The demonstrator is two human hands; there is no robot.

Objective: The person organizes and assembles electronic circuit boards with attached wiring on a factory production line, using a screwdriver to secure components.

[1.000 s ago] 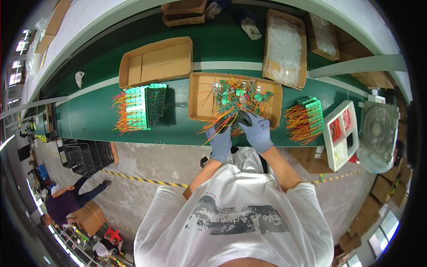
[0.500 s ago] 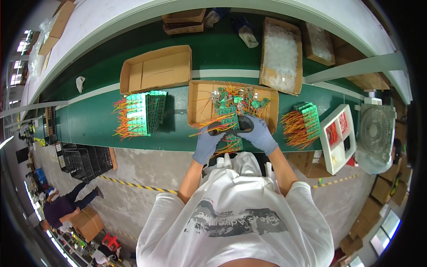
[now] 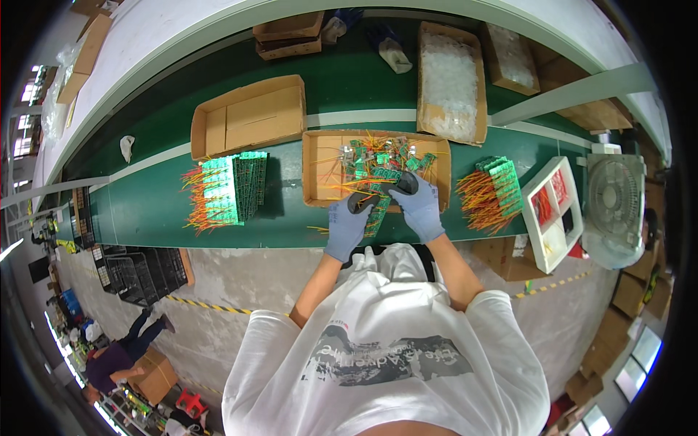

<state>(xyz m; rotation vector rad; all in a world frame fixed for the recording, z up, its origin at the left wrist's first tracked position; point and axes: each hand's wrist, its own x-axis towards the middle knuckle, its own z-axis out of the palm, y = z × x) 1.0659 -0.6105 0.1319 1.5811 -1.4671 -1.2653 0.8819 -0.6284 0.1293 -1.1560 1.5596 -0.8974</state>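
Gloved in grey-blue with dark fingertips, my left hand [image 3: 349, 224] and my right hand [image 3: 416, 206] are closed on a green circuit board panel [image 3: 377, 218] with orange wires. The panel slants between them at the near edge of a shallow cardboard tray [image 3: 311, 171]. Inside the tray lie small loose green boards [image 3: 378, 151] with silvery parts and wires. My fingertips partly hide the panel. Left of the tray stands a stack of wired green panels [image 3: 231, 189]; on the right is a second such stack [image 3: 502, 185].
An unfilled cardboard tray [image 3: 251, 116] lies behind on the left. A box of clear plastic pieces [image 3: 451, 80] stands behind on the right. A white divided bin [image 3: 534, 232] and a fan [image 3: 614, 192] are at far right. Black crates [image 3: 142, 272] stand on the floor; a person carries a carton [image 3: 153, 374].
The panel in my hands has turned from nearly upright to a slant, its top leaning right. My right hand has shifted slightly left. The person at lower left has moved slightly.
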